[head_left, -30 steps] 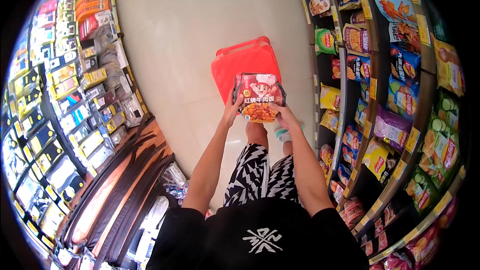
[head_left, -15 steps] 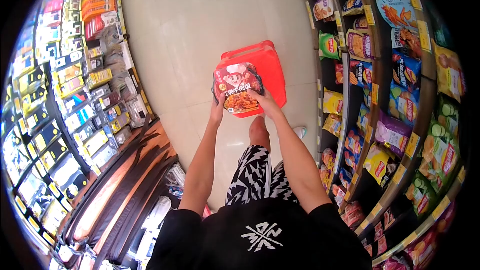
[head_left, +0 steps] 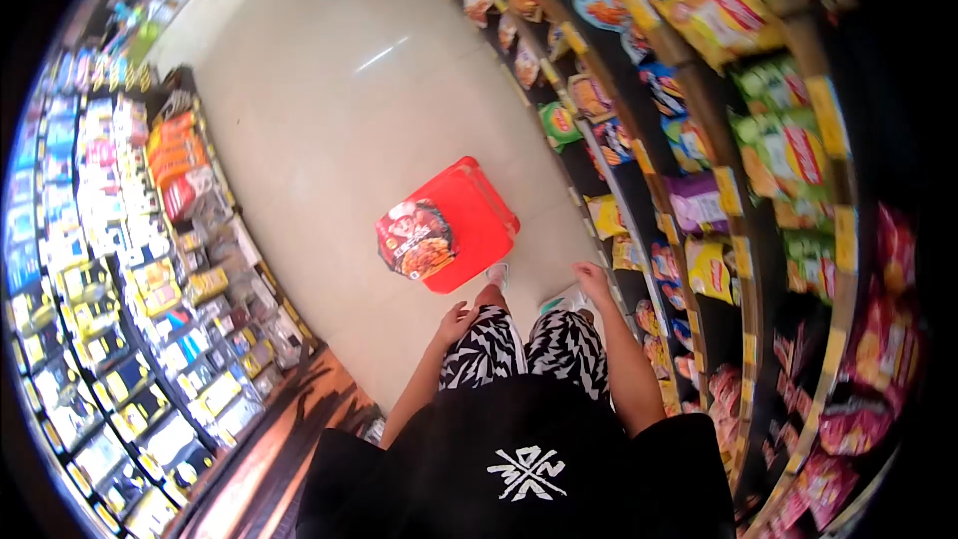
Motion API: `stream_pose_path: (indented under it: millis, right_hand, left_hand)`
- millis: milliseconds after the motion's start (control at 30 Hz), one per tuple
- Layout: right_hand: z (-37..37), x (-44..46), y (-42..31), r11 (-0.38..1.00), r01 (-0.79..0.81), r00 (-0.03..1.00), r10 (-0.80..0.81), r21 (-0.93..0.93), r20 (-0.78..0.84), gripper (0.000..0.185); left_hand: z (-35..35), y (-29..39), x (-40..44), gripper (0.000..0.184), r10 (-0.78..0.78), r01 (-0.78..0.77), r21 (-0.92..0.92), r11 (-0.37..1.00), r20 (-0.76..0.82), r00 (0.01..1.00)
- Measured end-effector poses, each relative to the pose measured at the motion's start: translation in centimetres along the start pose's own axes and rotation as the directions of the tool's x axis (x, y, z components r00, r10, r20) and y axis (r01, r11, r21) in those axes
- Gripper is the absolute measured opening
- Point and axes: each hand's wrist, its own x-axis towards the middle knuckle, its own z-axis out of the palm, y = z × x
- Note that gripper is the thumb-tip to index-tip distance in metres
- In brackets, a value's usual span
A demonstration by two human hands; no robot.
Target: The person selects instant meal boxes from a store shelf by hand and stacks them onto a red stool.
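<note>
here, blurred white lettering (head_left: 410,242) marks the food pack (head_left: 423,258)

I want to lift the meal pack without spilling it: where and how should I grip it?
Best grip the meal pack by its two opposite sides, left hand from the left, right hand from the right. It is broad, with its printed face up, and its left side seems to jut past the red object, probably leaving room for fingers beneath.

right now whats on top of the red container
A food package with a printed chef and dish picture lies over the left part of the red container, jutting past its edge. It hides the red surface beneath it, so anything there can't be seen.
</note>
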Motion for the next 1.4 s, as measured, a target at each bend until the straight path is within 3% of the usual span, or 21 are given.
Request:
stream_pose_path:
  millis: [67, 133, 200, 233, 300, 400, 467, 567, 700, 767, 833, 933, 967, 1033, 1100, 1200, 1333, 1400]
  right_hand:
    - [-4.0, -2.3, 3.1, 0.998, -0.022, 0.995, 0.028, 0.063, -0.094, 0.019]
    - [-5.9, -4.5, 4.1, 0.989, -0.069, 0.978, 0.092, 0.127, -0.187, 0.018]
    - [-8.0, -7.0, 4.6, 0.969, -0.152, 0.943, 0.201, 0.196, -0.265, 0.017]
    - [-8.5, -8.1, 5.1, 0.948, -0.115, 0.943, 0.198, 0.298, -0.267, 0.016]
    - [-9.1, -10.0, 7.0, 0.920, 0.005, 0.944, 0.125, 0.392, -0.305, 0.017]
    - [-10.4, -12.9, 8.1, 0.883, 0.179, 0.929, -0.007, 0.434, -0.369, 0.023]
    - [-11.9, -14.6, 8.5, 0.859, 0.335, 0.880, -0.138, 0.386, -0.455, 0.026]
    - [-16.5, -17.8, 7.8, 0.801, 0.441, 0.799, -0.144, 0.406, -0.583, 0.027]
    - [-24.7, -24.8, 3.8, 0.657, 0.715, 0.473, -0.202, 0.240, -0.858, 0.017]
    - [-28.0, -26.6, 3.4, 0.642, 0.742, 0.276, -0.029, 0.194, -0.961, 0.019]
    - [-31.3, -27.9, 3.4, 0.641, 0.750, 0.143, 0.085, 0.164, -0.986, 0.026]
    - [-35.5, -28.2, 4.0, 0.521, 0.801, 0.172, 0.275, 0.297, -0.946, 0.034]
    - [-36.4, -28.0, 4.3, 0.455, 0.827, 0.211, 0.291, 0.330, -0.933, 0.040]
    - [-37.9, -26.8, 6.1, 0.469, 0.785, 0.296, 0.292, 0.406, -0.910, 0.043]
    - [-39.2, -25.9, 7.5, 0.501, 0.733, 0.404, 0.224, 0.460, -0.887, 0.043]
    - [-39.3, -24.8, 8.3, 0.275, 0.822, 0.444, 0.240, 0.499, -0.863, 0.039]
    - [-39.1, -25.3, 9.6, 0.216, 0.802, 0.541, 0.136, 0.557, -0.830, 0.035]
    - [-38.6, -25.9, 9.5, 0.324, 0.794, 0.520, 0.075, 0.514, -0.851, 0.038]
  left_hand:
    - [0.5, 1.5, 0.9, 0.073, 0.132, -0.138, 0.042, 0.990, 0.114, 0.985]
    - [0.6, 4.1, 2.6, 0.073, 0.242, -0.279, 0.267, 0.923, 0.162, 0.957]
    - [0.2, 7.2, 5.8, 0.073, 0.238, -0.306, 0.365, 0.879, 0.221, 0.946]
    - [0.2, 9.0, 7.3, 0.073, 0.233, -0.319, 0.408, 0.856, 0.248, 0.940]
    - [0.9, 15.8, 5.4, 0.068, 0.348, -0.427, 0.396, 0.813, 0.256, 0.902]
    - [4.9, 22.4, 4.4, 0.061, 0.522, -0.580, 0.117, 0.806, 0.321, 0.790]
    - [8.9, 26.5, 1.8, 0.057, 0.515, -0.583, 0.079, 0.809, 0.383, 0.767]
    - [16.4, 29.2, -1.4, 0.053, 0.532, -0.613, 0.007, 0.790, 0.490, 0.691]
    - [26.8, 30.5, -5.4, 0.049, 0.551, -0.646, -0.103, 0.757, 0.632, 0.545]
    - [30.6, 31.9, -9.3, 0.048, 0.582, -0.699, -0.154, 0.698, 0.691, 0.429]
    - [34.0, 32.9, -11.0, 0.045, 0.595, -0.742, -0.165, 0.650, 0.717, 0.362]
    - [38.1, 34.6, -13.5, 0.045, 0.626, -0.782, -0.174, 0.599, 0.710, 0.322]
    - [39.3, 35.4, -14.4, 0.045, 0.639, -0.793, -0.178, 0.583, 0.702, 0.313]
    - [41.8, 36.1, -15.2, 0.050, 0.674, -0.805, -0.181, 0.564, 0.665, 0.322]
    - [44.1, 37.0, -15.4, 0.057, 0.712, -0.830, -0.196, 0.522, 0.636, 0.298]
    - [46.9, 37.7, -15.3, 0.057, 0.762, -0.852, -0.169, 0.496, 0.556, 0.333]
    - [48.9, 38.7, -15.1, 0.058, 0.738, -0.790, -0.279, 0.546, 0.606, 0.296]
    - [48.9, 38.6, -15.2, 0.056, 0.765, -0.845, -0.221, 0.487, 0.575, 0.290]
